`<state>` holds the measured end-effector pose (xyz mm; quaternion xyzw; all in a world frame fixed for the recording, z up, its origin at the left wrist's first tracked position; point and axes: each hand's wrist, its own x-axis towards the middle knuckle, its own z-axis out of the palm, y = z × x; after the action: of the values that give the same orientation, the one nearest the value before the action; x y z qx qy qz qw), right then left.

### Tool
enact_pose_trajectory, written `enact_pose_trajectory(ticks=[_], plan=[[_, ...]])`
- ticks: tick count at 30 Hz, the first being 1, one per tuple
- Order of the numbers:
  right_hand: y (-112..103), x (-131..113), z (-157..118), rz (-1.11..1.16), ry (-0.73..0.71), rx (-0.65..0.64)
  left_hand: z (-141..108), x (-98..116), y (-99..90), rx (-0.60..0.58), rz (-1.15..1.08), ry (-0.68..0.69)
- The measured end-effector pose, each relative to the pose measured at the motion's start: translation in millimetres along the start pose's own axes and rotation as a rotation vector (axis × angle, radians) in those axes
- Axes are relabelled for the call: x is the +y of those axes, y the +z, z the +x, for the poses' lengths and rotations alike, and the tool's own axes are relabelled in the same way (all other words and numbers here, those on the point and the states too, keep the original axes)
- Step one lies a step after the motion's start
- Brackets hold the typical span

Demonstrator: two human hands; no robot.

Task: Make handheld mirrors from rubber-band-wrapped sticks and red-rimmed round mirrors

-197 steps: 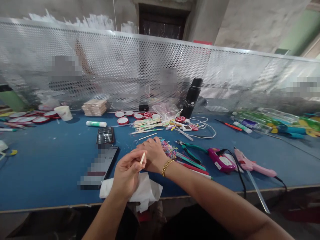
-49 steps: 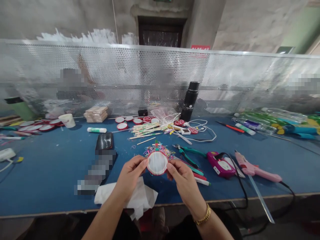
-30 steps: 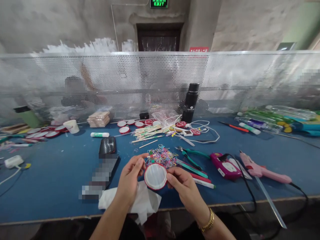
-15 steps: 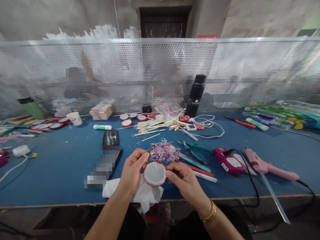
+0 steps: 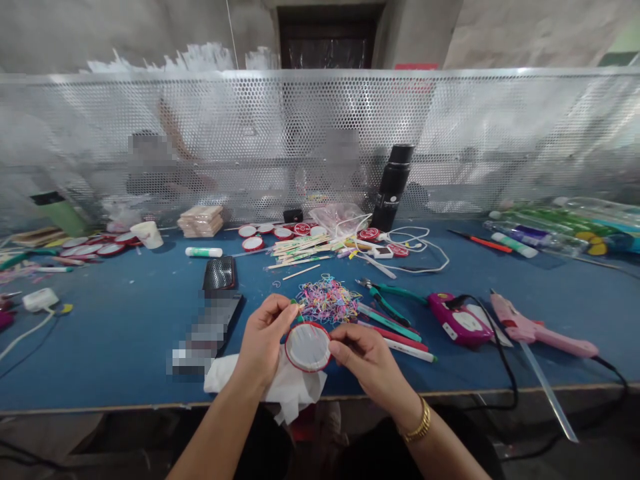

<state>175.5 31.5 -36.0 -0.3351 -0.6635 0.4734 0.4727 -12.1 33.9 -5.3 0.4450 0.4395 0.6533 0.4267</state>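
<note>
Left hand [image 5: 264,330] pinches a small stick [image 5: 301,309] between thumb and index finger, at the upper-left rim of a red-rimmed disc [image 5: 309,347]; right hand [image 5: 366,355] has thumb and fingers closed on the disc's right rim. Disc held tilted between the two hands, pale face up, over the front of the blue worktop [image 5: 120,360]. Gold bracelet [image 5: 419,421] on right wrist. Crumpled white tissue [image 5: 300,389] below the disc, partly over the worktop edge. Dark flat slab [image 5: 227,323], part pixelated, left of left hand. Right side: markers [image 5: 400,327], magenta device [image 5: 459,323], pink glue gun [image 5: 520,323]. Pile of colored bands [image 5: 327,300] just beyond the disc, teal-handled pliers [image 5: 390,301] beside it. Black perforated case [image 5: 219,273] beyond the slab. Farther: heap of pale sticks [image 5: 300,251], white cable [image 5: 433,253], more red-rimmed discs [image 5: 253,244], white cup [image 5: 149,235] at left. Black bottle [image 5: 392,193] stands by the perforated metal screen [image 5: 230,133] at back.
</note>
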Motion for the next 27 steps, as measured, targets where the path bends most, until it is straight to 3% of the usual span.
enact_pose_trajectory(ticks=[6, 12, 27], plan=[[0.3, -0.2, -0.1, 0.046, -0.002, 0.006, -1.3, 2.0, -0.3, -0.011, 0.001, -0.033], [-0.4, 1.9, 0.8, 0.158, 0.043, 0.096, -2.2, 2.6, -2.7, -0.014, -0.066, -0.065], [0.8, 12.3, 2.2, 0.285, 0.07, 0.236, -1.3, 1.5, -7.9, 0.102, -0.335, 0.036]])
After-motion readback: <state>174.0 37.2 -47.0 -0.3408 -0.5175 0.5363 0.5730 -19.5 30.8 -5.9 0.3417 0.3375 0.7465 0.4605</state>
